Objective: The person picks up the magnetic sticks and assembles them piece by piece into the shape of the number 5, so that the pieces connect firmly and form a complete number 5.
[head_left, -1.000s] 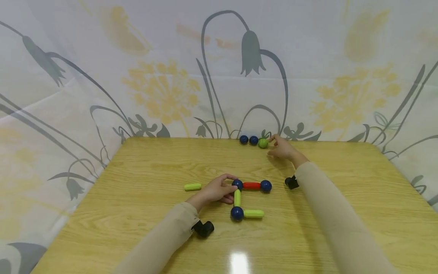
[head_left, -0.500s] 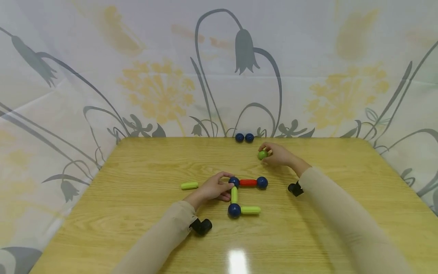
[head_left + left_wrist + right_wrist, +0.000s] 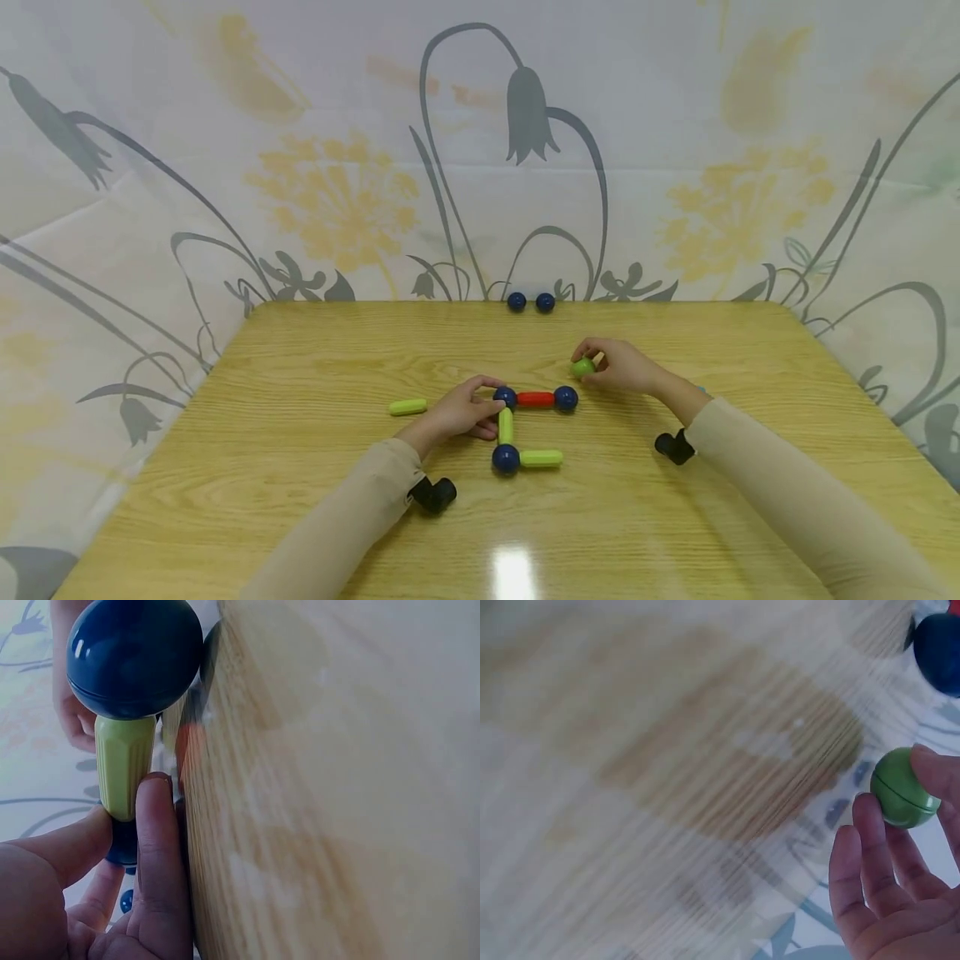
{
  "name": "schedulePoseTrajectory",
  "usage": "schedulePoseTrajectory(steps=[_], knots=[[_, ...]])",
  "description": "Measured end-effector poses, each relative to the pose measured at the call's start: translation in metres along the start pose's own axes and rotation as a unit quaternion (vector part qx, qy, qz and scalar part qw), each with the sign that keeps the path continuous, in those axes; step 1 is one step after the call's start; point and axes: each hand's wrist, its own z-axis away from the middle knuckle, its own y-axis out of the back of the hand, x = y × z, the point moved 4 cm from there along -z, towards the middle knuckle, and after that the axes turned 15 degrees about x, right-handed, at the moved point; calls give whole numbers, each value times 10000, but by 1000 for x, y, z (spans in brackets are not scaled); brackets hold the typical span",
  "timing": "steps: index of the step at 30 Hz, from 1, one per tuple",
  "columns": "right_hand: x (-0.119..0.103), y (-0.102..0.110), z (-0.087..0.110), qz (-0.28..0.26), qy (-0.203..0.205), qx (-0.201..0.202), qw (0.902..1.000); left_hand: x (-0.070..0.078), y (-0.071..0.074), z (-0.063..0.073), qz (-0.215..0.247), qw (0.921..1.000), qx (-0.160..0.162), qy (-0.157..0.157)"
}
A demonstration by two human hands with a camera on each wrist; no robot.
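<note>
Green ball (image 3: 582, 367) is pinched between thumb and fingers of the right hand (image 3: 624, 365), near the end blue ball (image 3: 566, 398) of the red rod (image 3: 536, 399). The left hand (image 3: 459, 411) holds the corner blue ball (image 3: 504, 397) between narrowly spaced thumb and fingers, where a yellow-green rod (image 3: 506, 427) joins. Wood-grain table (image 3: 322, 350) below; floral-printed backdrop (image 3: 637, 75) behind.

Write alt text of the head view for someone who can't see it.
A person's right grip holds a green ball over a wooden table; the left grip pinches a blue ball joining a red rod and a lime rod. Two blue balls sit at the far edge.
</note>
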Motion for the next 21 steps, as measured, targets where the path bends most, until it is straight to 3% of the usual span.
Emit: schedulePoseTrajectory(steps=[11,21], knots=[[-25,7,30,-334,95,-29,9994,-2,1,-1,27,10000,1,71],[-38,-2,54,-592,128,-276,9978,-1,0,0,104,9998,-14,138]])
